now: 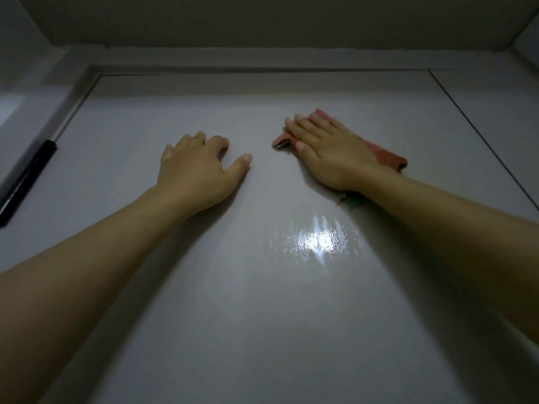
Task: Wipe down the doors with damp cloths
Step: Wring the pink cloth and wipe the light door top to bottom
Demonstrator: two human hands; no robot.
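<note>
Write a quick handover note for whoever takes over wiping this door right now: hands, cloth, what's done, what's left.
Right hand: flat, pressing the red cloth against the upper door.
Left hand: bare, fingers slightly bent, resting on the door beside it, holding nothing.
Done: a wet, shiny patch shows just below the cloth.
Left: the top strip up to the frame, the left side by the black door closer, likely the lower part.

Head camera faces the door closely, tilted upward

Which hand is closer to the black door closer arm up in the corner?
Left. The left hand rests on the door, right of the black closer arm; the right hand, pressing the cloth, is farther right.
</note>
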